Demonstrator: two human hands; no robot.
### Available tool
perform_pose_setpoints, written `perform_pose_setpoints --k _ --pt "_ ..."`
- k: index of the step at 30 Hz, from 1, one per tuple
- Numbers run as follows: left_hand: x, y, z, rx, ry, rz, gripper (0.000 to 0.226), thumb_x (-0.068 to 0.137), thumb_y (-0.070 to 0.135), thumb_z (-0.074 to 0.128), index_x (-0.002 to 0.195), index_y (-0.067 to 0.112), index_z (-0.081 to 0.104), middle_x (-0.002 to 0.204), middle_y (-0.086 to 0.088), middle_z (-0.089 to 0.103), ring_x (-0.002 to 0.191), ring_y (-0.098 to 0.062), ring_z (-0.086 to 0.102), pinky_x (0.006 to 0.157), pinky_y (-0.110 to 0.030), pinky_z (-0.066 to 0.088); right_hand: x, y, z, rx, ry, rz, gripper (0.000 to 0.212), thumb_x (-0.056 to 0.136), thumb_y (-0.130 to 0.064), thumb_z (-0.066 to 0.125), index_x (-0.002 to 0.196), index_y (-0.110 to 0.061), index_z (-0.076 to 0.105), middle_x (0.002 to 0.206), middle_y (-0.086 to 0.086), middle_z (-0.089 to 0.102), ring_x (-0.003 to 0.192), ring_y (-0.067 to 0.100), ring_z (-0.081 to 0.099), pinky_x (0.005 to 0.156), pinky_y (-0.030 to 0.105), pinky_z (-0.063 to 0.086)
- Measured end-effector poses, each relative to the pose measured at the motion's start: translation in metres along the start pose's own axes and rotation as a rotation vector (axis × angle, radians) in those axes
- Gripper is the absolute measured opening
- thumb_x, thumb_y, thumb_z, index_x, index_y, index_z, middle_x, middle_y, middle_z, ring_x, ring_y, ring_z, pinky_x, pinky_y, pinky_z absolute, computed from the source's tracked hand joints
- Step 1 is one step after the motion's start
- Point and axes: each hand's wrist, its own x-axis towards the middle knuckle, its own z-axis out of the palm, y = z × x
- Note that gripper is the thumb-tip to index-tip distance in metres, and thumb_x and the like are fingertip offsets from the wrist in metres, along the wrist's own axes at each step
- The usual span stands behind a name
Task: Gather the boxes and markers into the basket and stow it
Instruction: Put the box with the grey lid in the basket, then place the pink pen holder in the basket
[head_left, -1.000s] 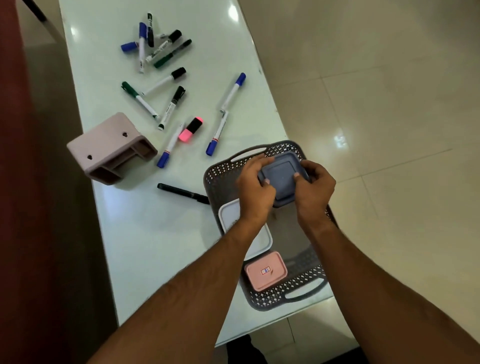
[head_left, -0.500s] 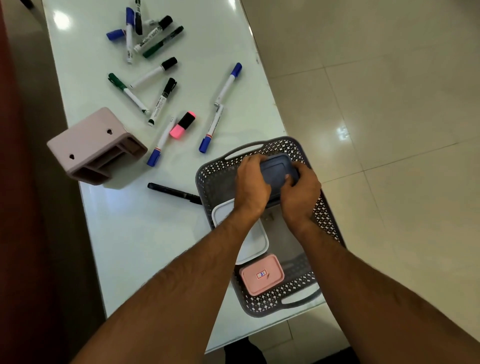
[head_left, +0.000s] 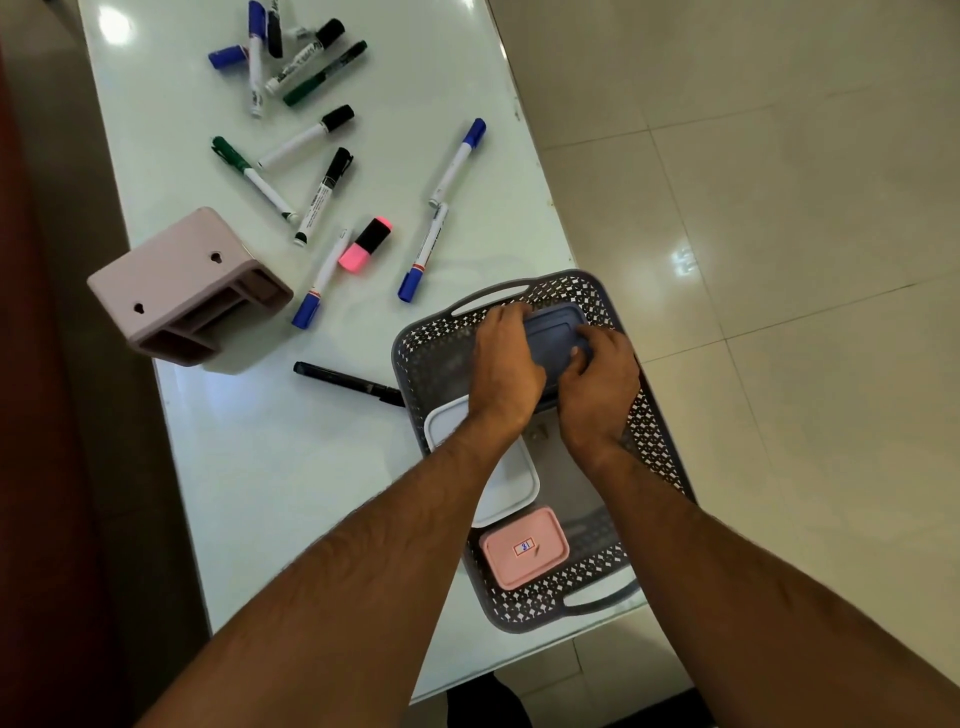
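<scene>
Boxes nearly in; markers outstanding.
Your left hand (head_left: 506, 364) and right hand (head_left: 597, 384) grip the grey box (head_left: 556, 332) inside the basket (head_left: 431, 364); markers (head_left: 332, 192) lie beyond it.

- The blue box (head_left: 555, 338) is half lost under the left hand (head_left: 506, 366) and right hand (head_left: 597, 387); its near end can't be seen.
- The white box (head_left: 511, 480) is crossed by the left forearm, only its corners and right side showing.
- The label on the pink box (head_left: 523, 548) is too small to read.
- The black pen (head_left: 345, 376) slips behind the wall of the basket (head_left: 415, 358), tip hidden.
- At the top edge, the blue marker (head_left: 254, 57) and the black marker (head_left: 274, 31) beside it are cut off.
- Printing on the markers is too fine to make out.
- Both arms run out of the bottom edge.
</scene>
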Motion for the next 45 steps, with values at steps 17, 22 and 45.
perform_pose_setpoints --k 17,22,45 --pt "-0.006 0.002 -0.008 0.037 0.027 0.074 0.063 0.082 -0.005 0.073 0.140 0.009 0.054 0.142 -0.009 0.054 0.136 -0.026 0.049 0.111 -0.034 0.047 -0.004 -0.005 -0.001 -0.016 0.030 -0.038 0.031 0.095 -0.004 0.061 0.126 -0.003 0.067 0.122 0.014 0.067 0.115 0.028 0.061 0.099 0.031 0.046" --pt "-0.011 0.004 -0.029 -0.068 0.140 0.129 0.049 0.087 -0.005 0.063 0.134 0.010 0.060 0.137 -0.007 0.060 0.131 -0.022 0.054 0.107 -0.026 0.044 -0.002 -0.033 -0.001 0.066 0.112 -0.125 0.029 0.098 -0.011 0.059 0.125 -0.004 0.066 0.121 0.012 0.069 0.117 0.028 0.058 0.103 0.039 0.048" --pt "-0.001 -0.139 -0.281 -0.163 0.781 -0.027 0.074 0.083 0.033 0.067 0.148 0.006 0.044 0.149 -0.014 0.049 0.137 -0.030 0.048 0.115 -0.039 0.039 -0.068 -0.258 0.102 0.486 -0.574 -0.207 0.083 0.079 0.003 0.056 0.157 -0.020 0.038 0.152 0.005 0.049 0.131 0.020 0.052 0.110 0.031 0.044"
